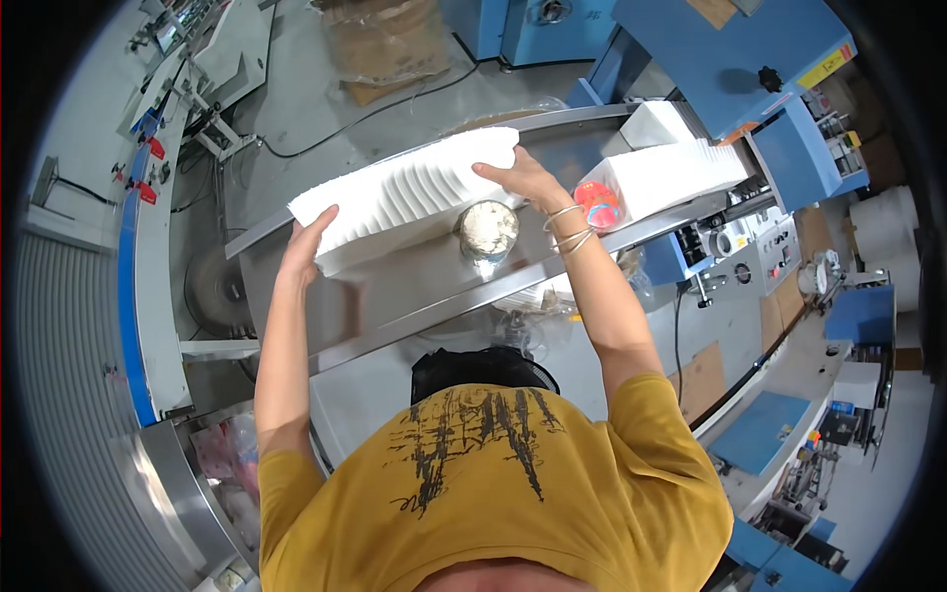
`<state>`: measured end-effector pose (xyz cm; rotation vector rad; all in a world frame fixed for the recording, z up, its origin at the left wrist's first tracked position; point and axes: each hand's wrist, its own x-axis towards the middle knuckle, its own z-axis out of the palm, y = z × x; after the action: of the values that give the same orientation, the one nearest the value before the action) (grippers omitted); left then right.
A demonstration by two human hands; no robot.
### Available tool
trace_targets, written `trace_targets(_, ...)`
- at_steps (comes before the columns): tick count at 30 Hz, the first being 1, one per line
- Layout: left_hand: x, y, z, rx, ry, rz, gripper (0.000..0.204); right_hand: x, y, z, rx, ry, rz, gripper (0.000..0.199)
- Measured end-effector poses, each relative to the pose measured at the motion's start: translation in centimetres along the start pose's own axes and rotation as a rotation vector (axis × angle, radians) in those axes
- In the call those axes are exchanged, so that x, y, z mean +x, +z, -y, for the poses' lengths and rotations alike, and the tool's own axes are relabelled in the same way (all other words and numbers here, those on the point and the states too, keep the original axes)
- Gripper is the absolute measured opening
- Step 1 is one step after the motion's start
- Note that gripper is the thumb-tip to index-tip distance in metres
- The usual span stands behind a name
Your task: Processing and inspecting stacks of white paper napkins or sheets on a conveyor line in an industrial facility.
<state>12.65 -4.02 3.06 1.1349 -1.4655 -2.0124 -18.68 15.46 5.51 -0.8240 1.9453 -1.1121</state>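
A long stack of thin white sheets [404, 192] is tilted over a metal trough, its upper face rippled into folds. My left hand [304, 249] grips its left end, with the thumb on the upper face. At the other end, my right hand [525, 180] clasps the stack, its thumb on top and its fingers behind the edge. Beside the stack's near side, close to my right hand, a round silvery cylinder [488, 230] stands in the metal trough [340, 296]. The undersides of both hands' grips are hidden.
More white stacks [676, 178] lie at the trough's right end, with a red and blue round object [597, 204] against them. A blue machine [740, 59] rises beyond. A black bag-like object [478, 370] sits before me; a blue-edged table [133, 296] runs along the left.
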Motion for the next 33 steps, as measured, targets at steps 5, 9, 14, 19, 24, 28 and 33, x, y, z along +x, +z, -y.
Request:
trace_targets(5, 0.7, 1.6, -0.6, 0.16, -0.011, -0.044, 0.086, 3.2, 0.3, -5.6, -0.072, -0.022, -0.121, 0.089)
trace_targets(9, 0.3, 2.9, -1.1, 0.195, -0.08, -0.04, 0.088, 0.0, -1.8, -5.0, -0.131, 0.018, -0.192, 0.091)
trace_targets(14, 2.0, 4.1, -0.5, 0.217, -0.019, 0.086, 0.095, -2.5, -3.3, -4.4, -0.207, -0.067, -0.304, 0.089)
trace_targets(19, 1.4, 5.0, -0.8, 0.168, -0.043, 0.034, 0.096, -8.4, -0.3, 0.6, -0.843, -0.383, -0.667, 0.079)
trace_targets(24, 1.6, 5.0, -0.8, 0.186, -0.011, 0.032, 0.096, -12.8, 6.5, 0.0, -0.865, -0.089, -0.446, 0.08)
trace_targets(28, 1.2, 5.6, -1.4, 0.172, -0.052, 0.049, 0.095, -10.9, 6.6, -2.5, -0.691, -0.138, -0.438, 0.079)
trace_targets(33, 1.4, 5.0, -0.7, 0.208, -0.021, 0.042, 0.092, -15.3, 2.0, 2.9, -0.554, -0.485, -0.419, 0.079)
